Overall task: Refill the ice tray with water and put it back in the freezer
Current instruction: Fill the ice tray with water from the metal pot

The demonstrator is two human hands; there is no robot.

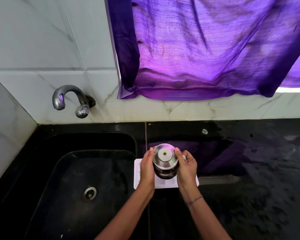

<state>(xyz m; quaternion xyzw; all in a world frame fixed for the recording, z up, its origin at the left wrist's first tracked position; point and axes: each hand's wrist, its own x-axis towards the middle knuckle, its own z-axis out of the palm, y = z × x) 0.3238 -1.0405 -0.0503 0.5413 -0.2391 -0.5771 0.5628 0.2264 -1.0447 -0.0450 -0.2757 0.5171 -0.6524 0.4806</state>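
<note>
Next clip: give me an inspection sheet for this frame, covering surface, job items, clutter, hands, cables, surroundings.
Surface: black counter, glossy, wet-looking streaks on the right.
Job's things: white ice tray flat on the counter beside the sink; steel container with a lid held above it.
Clutter: small pale speck on the counter.
Hands: left hand and right hand clasp the container's sides.
Cables: nothing seen.
Surroundings: tap on the tiled wall, not running; purple curtain; sink drain.
</note>
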